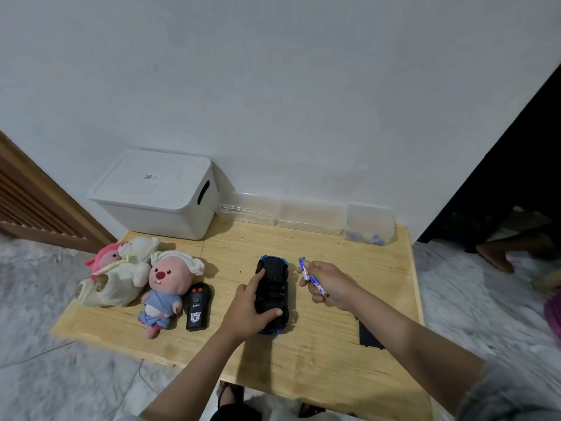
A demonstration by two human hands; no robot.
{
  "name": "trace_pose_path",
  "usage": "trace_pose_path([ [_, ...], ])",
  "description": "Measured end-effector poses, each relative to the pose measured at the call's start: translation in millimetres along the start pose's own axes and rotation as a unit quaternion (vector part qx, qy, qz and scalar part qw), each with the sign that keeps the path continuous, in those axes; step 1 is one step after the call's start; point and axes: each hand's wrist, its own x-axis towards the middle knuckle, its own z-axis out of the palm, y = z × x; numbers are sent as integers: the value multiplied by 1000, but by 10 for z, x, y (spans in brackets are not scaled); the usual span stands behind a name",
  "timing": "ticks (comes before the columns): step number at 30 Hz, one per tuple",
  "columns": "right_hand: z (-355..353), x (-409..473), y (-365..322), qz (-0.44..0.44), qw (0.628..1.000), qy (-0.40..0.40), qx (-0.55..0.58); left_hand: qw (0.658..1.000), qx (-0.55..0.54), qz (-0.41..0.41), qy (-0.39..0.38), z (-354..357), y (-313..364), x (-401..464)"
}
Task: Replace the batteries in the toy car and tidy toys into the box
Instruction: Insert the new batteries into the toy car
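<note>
A blue toy car point(273, 291) lies upside down on the wooden table point(334, 354), its black underside facing up. My left hand point(247, 308) grips the car's left side, index finger on the chassis. Just right of the car, my right hand point(329, 285) holds blue batteries point(311, 276) in its fingers. A black remote control point(197, 306) lies left of the car. Beside it sit a pink plush in blue clothes point(167, 291) and a white and pink plush pile point(118, 271). A closed white storage box point(156, 192) stands at the back left.
Clear plastic bins point(309, 218) line the wall at the back; the right one point(368, 227) holds small blue items. A flat black piece point(368, 334) lies near the table's right edge. Someone's foot point(498, 256) is on the floor at the right.
</note>
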Motion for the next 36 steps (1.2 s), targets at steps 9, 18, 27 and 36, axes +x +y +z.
trace_pose_path([
  [9,25,-175,59,-26,999,-30,34,995,-88,23,29,32,99,-14],
  [18,218,-243,-63,-142,977,43,-156,981,-176,37,73,-6,315,-65],
  [27,307,-262,-165,-240,930,113,-255,976,-196,56,70,35,463,-56],
  [36,347,-344,-202,-305,864,141,-375,981,-170,75,53,48,552,-60],
])
